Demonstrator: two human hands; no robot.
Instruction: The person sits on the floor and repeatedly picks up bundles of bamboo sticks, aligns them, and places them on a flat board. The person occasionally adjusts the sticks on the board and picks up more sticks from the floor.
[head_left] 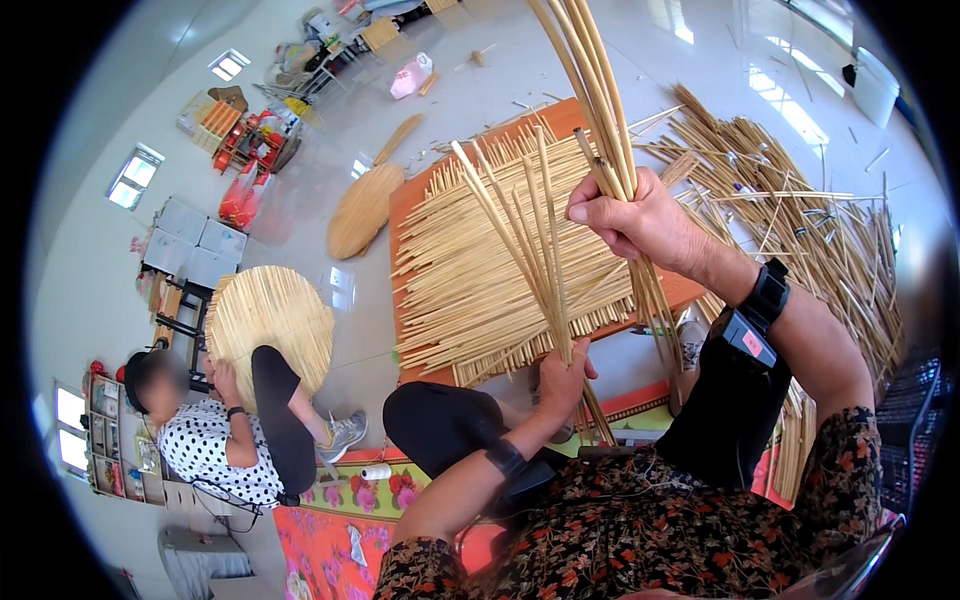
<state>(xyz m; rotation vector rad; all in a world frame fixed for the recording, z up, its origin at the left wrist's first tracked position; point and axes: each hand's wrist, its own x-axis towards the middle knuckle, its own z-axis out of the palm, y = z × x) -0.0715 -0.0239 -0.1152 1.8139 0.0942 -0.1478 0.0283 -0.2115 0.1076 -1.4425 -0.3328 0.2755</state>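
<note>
My right hand (645, 222) is closed round a bundle of long straw-coloured stalks (600, 90), raised over the right side of a low board. Lower and to the left, my left hand (563, 380) grips a thinner bunch of stalks (510, 220) that fan apart toward their upper ends. Beneath both bunches lies a mat of stalks laid side by side (480, 270) on the orange-brown board (680, 288). The lower ends of both bunches hang down past my hands.
A big loose heap of stalks (800, 210) covers the floor at the right. On the left, a seated co-worker (225, 440) holds a round stalk panel (270, 325). A round wooden board with a handle (365, 210) lies beyond. White thread spool (376, 472) rests on the floral mat (330, 540).
</note>
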